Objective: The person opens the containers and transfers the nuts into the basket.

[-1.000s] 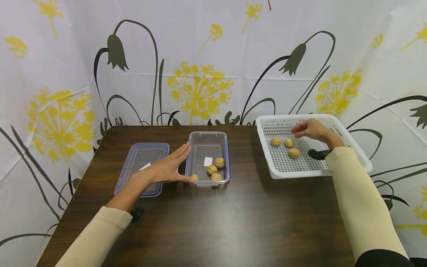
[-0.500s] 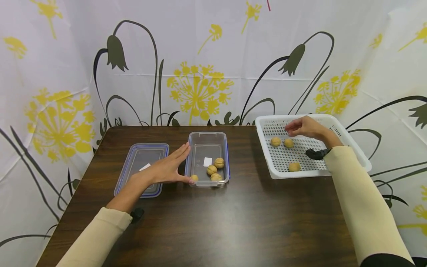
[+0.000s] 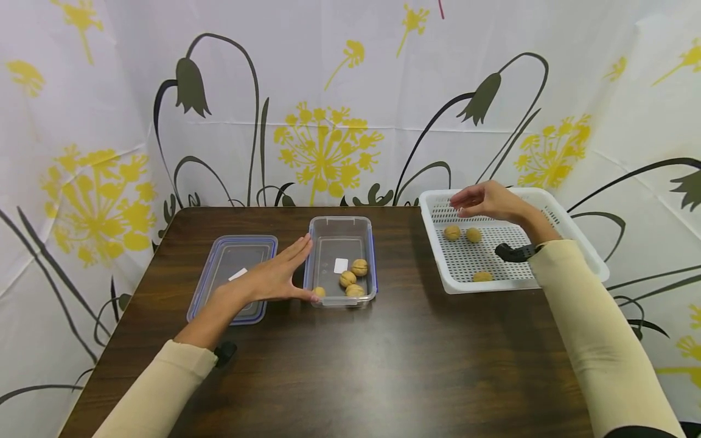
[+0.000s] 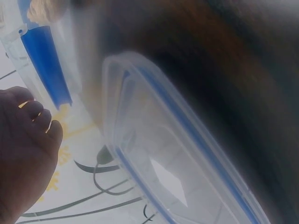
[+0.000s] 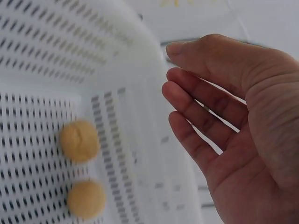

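Note:
Several walnuts (image 3: 347,278) lie at the near end of a clear plastic container (image 3: 335,243) with blue clips. My left hand (image 3: 279,274) rests along its left side, thumb at the near left corner and fingers stretched toward the far end. On the right, my right hand (image 3: 493,202) hovers over the white perforated basket (image 3: 446,267). Its fingers are slightly bent, with nothing between them in the right wrist view. Below and left of it sit two walnuts (image 3: 452,233) side by side; a third walnut (image 3: 482,277) is by the basket's near wall.
The clear lid (image 3: 232,255) with a blue seal lies left of the container, partly behind my left wrist. A dark wooden table (image 3: 394,353) carries everything. Behind it hangs a white flower-patterned curtain (image 3: 350,73).
My right hand has risen and shifted left above the basket. One walnut has rolled from near the other two to the basket's near wall. My left hand stays put.

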